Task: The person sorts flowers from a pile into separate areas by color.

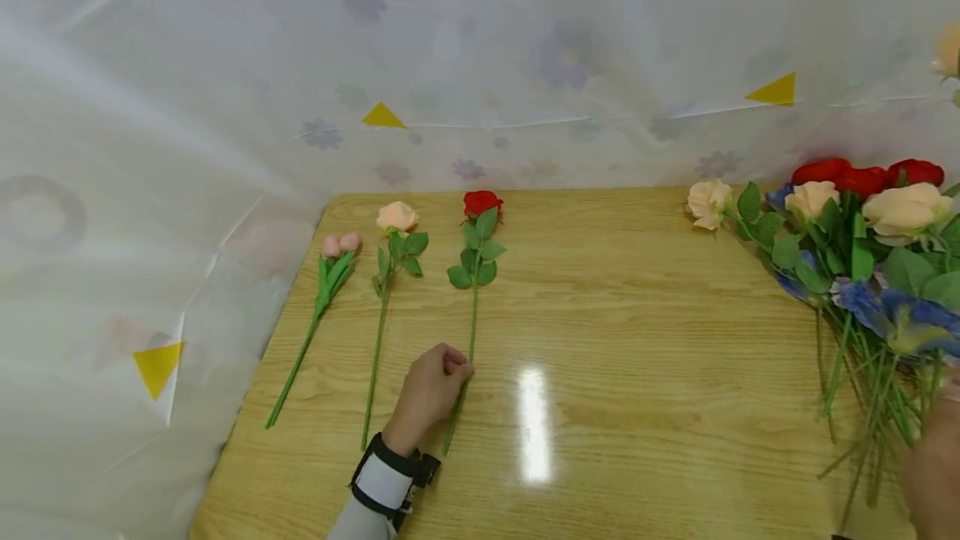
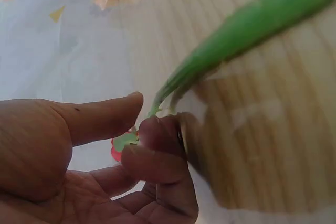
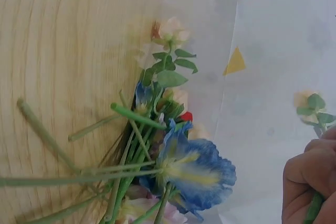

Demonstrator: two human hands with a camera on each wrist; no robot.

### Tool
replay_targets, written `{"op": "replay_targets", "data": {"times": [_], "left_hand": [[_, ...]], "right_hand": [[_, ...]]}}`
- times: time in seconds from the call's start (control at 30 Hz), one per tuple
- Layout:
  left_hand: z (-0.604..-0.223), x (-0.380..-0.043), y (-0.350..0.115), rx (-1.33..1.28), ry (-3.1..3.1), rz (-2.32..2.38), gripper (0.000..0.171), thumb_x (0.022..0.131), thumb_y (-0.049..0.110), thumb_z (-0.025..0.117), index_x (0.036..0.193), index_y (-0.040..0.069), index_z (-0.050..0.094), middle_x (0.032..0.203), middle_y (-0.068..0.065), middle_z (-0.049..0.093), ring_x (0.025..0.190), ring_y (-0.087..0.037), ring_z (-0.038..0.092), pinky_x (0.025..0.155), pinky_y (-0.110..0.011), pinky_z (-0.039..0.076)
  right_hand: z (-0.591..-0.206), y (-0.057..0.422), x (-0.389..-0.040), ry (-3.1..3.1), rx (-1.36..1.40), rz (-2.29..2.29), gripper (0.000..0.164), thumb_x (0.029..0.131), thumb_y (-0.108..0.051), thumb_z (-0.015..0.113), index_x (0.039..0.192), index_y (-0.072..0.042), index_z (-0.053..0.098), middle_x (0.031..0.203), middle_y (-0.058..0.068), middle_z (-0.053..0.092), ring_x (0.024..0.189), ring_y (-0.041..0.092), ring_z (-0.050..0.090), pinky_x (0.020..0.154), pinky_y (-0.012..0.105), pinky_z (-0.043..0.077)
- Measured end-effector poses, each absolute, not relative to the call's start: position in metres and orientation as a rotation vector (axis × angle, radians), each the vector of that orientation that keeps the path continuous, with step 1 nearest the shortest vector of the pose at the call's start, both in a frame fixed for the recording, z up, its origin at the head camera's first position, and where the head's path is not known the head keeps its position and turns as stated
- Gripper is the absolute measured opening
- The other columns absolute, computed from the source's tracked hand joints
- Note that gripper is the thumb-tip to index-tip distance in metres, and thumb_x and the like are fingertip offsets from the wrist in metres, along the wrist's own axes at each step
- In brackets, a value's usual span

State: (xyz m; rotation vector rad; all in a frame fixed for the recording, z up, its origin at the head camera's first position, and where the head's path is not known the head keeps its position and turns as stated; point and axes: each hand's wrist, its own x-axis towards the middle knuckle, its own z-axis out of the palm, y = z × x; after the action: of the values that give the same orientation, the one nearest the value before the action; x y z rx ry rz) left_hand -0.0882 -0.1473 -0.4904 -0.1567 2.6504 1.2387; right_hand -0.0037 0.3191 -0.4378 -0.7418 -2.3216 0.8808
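Observation:
A red rose lies on the wooden table, its stem running towards me. My left hand is at the lower stem, with thumb and curled fingers about it. In the left wrist view, the green stem passes by the fingertips of the left hand. Left of it lie a peach rose and a pink tulip stem. At the right edge, my right hand is partly cut off. The right wrist view shows the right hand gripping a green stem with a peach rose above.
A heap of flowers with red roses, peach roses and blue irises lies on the table's right side, stems pointing towards me. Pale floral sheeting with yellow triangles hangs behind and left of the table.

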Motion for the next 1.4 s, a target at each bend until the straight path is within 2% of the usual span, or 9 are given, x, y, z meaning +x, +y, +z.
{"op": "replay_targets", "data": {"times": [0.03, 0.07, 0.13, 0.2, 0.27, 0.4, 0.67, 0.97, 1.4], "left_hand": [[-0.490, -0.088, -0.148, -0.155, 2.668, 1.228, 0.015, 0.097, 0.020, 0.067, 0.101, 0.006, 0.067, 0.085, -0.003, 0.064, 0.072, -0.015, 0.058, 0.065, -0.031, 0.048], [-0.488, -0.088, -0.148, -0.151, 2.686, 1.222, 0.016, 0.098, 0.020, 0.066, 0.102, 0.005, 0.067, 0.086, -0.003, 0.064, 0.073, -0.015, 0.058, 0.065, -0.032, 0.048], [-0.485, -0.087, -0.149, -0.133, 2.718, 1.232, 0.017, 0.099, 0.022, 0.064, 0.103, 0.005, 0.068, 0.089, -0.004, 0.065, 0.075, -0.015, 0.058, 0.066, -0.032, 0.049], [-0.481, -0.086, -0.148, -0.100, 2.746, 1.258, 0.019, 0.100, 0.023, 0.062, 0.104, 0.006, 0.068, 0.092, -0.005, 0.064, 0.077, -0.015, 0.059, 0.067, -0.033, 0.049], [-0.476, -0.085, -0.147, -0.062, 2.764, 1.298, 0.018, 0.101, 0.023, 0.061, 0.105, 0.007, 0.068, 0.095, -0.005, 0.064, 0.079, -0.015, 0.059, 0.069, -0.033, 0.050], [-0.463, -0.082, -0.140, 0.021, 2.774, 1.388, 0.017, 0.102, 0.023, 0.060, 0.108, 0.009, 0.068, 0.099, -0.005, 0.065, 0.082, -0.015, 0.060, 0.071, -0.030, 0.051], [-0.436, -0.073, -0.116, 0.226, 2.652, 1.603, 0.021, 0.103, 0.028, 0.059, 0.115, 0.014, 0.067, 0.104, 0.001, 0.064, 0.089, -0.014, 0.060, 0.072, -0.025, 0.051], [-0.414, -0.071, -0.099, 0.370, 2.566, 1.701, 0.023, 0.103, 0.032, 0.057, 0.116, 0.016, 0.067, 0.106, 0.003, 0.065, 0.094, -0.012, 0.061, 0.077, -0.029, 0.052], [-0.389, -0.070, -0.060, 0.611, 2.271, 1.788, 0.030, 0.105, 0.031, 0.054, 0.127, 0.013, 0.064, 0.119, 0.003, 0.066, 0.106, -0.009, 0.063, 0.091, -0.029, 0.052]], "right_hand": [[-0.439, 0.319, -0.003, -2.337, -0.725, 0.839, 0.050, 0.113, -0.028, 0.021, 0.157, -0.005, 0.028, 0.157, 0.010, 0.034, 0.147, 0.017, 0.028, 0.122, 0.051, 0.008], [-0.442, 0.319, -0.003, -2.323, -0.706, 0.840, 0.049, 0.112, -0.031, 0.021, 0.154, -0.011, 0.036, 0.140, 0.000, 0.051, 0.130, 0.002, 0.042, 0.118, 0.047, 0.023], [-0.443, 0.314, -0.005, -2.264, -0.707, 0.860, 0.042, 0.112, -0.030, 0.024, 0.140, -0.027, 0.055, 0.090, -0.012, 0.058, 0.078, -0.013, 0.042, 0.088, 0.030, 0.044], [-0.445, 0.307, -0.007, -2.187, -0.639, 0.901, 0.037, 0.112, -0.024, 0.028, 0.116, -0.041, 0.061, 0.058, -0.015, 0.029, 0.050, -0.002, 0.016, 0.054, 0.025, 0.030], [-0.442, 0.301, -0.008, -2.169, -0.605, 0.912, 0.036, 0.111, -0.023, 0.029, 0.104, -0.053, 0.048, 0.048, -0.010, 0.020, 0.041, 0.006, 0.010, 0.045, 0.029, 0.010], [-0.437, 0.285, -0.010, -2.147, -0.548, 1.021, 0.032, 0.111, -0.021, 0.030, 0.097, -0.046, 0.046, 0.050, -0.007, 0.025, 0.039, 0.007, 0.014, 0.043, 0.027, 0.012], [-0.436, 0.249, -0.014, -2.166, -0.315, 1.280, 0.027, 0.109, -0.015, 0.034, 0.095, -0.018, 0.057, 0.053, -0.003, 0.034, 0.035, 0.010, 0.025, 0.037, 0.028, 0.021], [-0.438, 0.216, -0.021, -2.025, 0.200, 1.597, 0.023, 0.105, 0.008, 0.029, 0.094, 0.016, 0.048, 0.054, -0.005, 0.035, 0.034, 0.004, 0.022, 0.032, 0.018, 0.019], [-0.432, 0.159, -0.026, -2.023, 0.449, 1.738, 0.024, 0.099, 0.019, 0.031, 0.094, 0.010, 0.053, 0.055, -0.005, 0.033, 0.038, 0.003, 0.026, 0.034, 0.016, 0.023]]}}
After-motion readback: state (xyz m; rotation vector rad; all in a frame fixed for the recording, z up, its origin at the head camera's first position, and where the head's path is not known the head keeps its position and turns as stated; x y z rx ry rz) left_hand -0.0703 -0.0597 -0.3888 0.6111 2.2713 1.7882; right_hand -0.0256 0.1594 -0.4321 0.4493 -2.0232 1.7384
